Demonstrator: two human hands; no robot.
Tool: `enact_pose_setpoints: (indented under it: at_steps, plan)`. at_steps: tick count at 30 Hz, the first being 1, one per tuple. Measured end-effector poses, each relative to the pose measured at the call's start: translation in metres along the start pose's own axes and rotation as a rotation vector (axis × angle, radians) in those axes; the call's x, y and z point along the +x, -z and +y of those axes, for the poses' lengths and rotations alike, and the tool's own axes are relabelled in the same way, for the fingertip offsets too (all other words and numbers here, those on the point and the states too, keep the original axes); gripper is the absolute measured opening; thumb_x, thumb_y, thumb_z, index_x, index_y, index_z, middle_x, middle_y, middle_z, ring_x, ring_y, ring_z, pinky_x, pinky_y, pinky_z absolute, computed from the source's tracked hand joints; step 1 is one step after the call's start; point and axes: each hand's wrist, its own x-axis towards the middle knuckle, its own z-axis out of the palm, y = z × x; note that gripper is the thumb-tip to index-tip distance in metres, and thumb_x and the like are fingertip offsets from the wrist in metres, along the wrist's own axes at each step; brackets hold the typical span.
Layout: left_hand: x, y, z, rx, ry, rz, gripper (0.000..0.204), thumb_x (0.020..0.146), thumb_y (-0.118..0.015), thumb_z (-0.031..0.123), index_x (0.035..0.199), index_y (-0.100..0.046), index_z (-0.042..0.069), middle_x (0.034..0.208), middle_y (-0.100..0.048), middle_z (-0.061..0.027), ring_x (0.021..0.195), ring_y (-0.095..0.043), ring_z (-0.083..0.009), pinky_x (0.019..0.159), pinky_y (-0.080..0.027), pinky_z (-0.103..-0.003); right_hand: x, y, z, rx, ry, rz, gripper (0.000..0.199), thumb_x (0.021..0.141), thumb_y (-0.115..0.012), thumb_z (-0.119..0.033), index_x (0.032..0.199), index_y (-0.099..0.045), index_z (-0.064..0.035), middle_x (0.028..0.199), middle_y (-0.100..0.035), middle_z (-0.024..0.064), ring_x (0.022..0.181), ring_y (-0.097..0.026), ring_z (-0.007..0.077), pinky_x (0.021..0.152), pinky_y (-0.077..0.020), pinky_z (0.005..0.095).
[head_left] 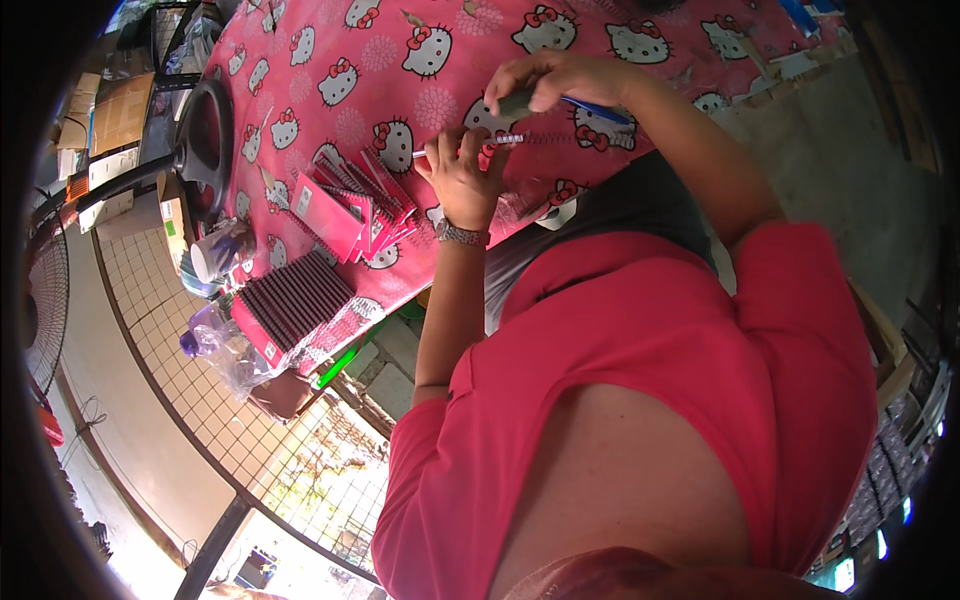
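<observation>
The person's left hand [462,180] has its fingers curled around a thin pad [507,140], seen almost from its edge, over the pink cloth [350,125] with white cats. A springy wire coil [552,138] sticks out past the pad's right end. The right hand [565,82] pinches a dark grey thing [515,103] just above the pad; what it is cannot be told. A blue stick [597,108] pokes out beside that hand, maybe held, maybe not.

To the left lies a messy heap of pink notebooks [330,215]. Nearer the table's edge is a neat stack of notebooks [292,305] with dark coils all in rows. A clear plastic bag [235,350] is beside it.

The neat stack looks done. The pad looks only partly done, with its coil poking out. Whether the messy heap is finished cannot be told.
</observation>
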Motion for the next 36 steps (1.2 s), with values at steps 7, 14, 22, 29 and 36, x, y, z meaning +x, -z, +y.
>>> enact_pose_setpoints:
  at_steps: [7,14,22,29,36]
  plan:
    - [0.004,-0.002,-0.005,-0.027,0.012,0.021,0.04,0.065,-0.082,0.036,0.093,-0.062,0.015,0.098,-0.059,-0.0024,0.095,-0.052,-0.0271,0.083,-0.038,-0.044,0.002,-0.004,-0.002,0.037,-0.047,0.013,0.044,0.069,-0.066,-0.024,0.109,-0.066,-0.0047,0.123,-0.056,0.0087,0.116,-0.05,0.0217,0.1,-0.0383,0.0351]
    - [0.005,0.003,-0.006,-0.046,0.004,0.004,0.043,0.066,-0.082,0.037,0.095,-0.061,0.012,0.096,-0.059,-0.0039,0.094,-0.053,-0.0285,0.083,-0.04,-0.044,0.008,-0.006,-0.013,0.142,-0.058,-0.148,0.045,0.069,-0.067,-0.021,0.111,-0.066,-0.0044,0.12,-0.056,0.0083,0.118,-0.049,0.021,0.1,-0.0385,0.0338]
    - [0.007,0.009,-0.027,-0.066,0.054,0.076,0.048,0.06,-0.088,0.032,0.093,-0.062,0.009,0.102,-0.055,-0.0092,0.097,-0.052,-0.0301,0.086,-0.042,-0.044,0.031,-0.004,-0.012,-0.412,-0.16,-0.006,0.043,0.073,-0.07,-0.02,0.112,-0.064,-0.0044,0.117,-0.056,0.0071,0.112,-0.053,0.0209,0.098,-0.0406,0.0323]
    - [0.011,0.011,-0.04,-0.287,0.121,0.004,0.04,0.068,-0.085,0.024,0.093,-0.062,0.003,0.089,-0.059,-0.0097,0.079,-0.06,-0.0268,0.067,-0.05,-0.037,0.044,0.002,-0.002,-0.467,-0.172,0.07,0.047,0.073,-0.07,-0.021,0.117,-0.062,-0.0045,0.116,-0.059,0.01,0.108,-0.057,0.0255,0.093,-0.0439,0.0362]
    - [0.002,-0.002,-0.035,-0.561,0.242,0.197,0.014,0.082,-0.072,0.008,0.09,-0.061,0.005,0.091,-0.064,-0.0101,0.069,-0.063,-0.0234,0.059,-0.05,-0.032,-0.013,0.039,0.038,-1.343,0.187,0.911,0.051,0.075,-0.075,-0.029,0.121,-0.059,-0.0154,0.121,-0.056,0.0064,0.111,-0.053,0.0301,0.092,-0.0458,0.0436]
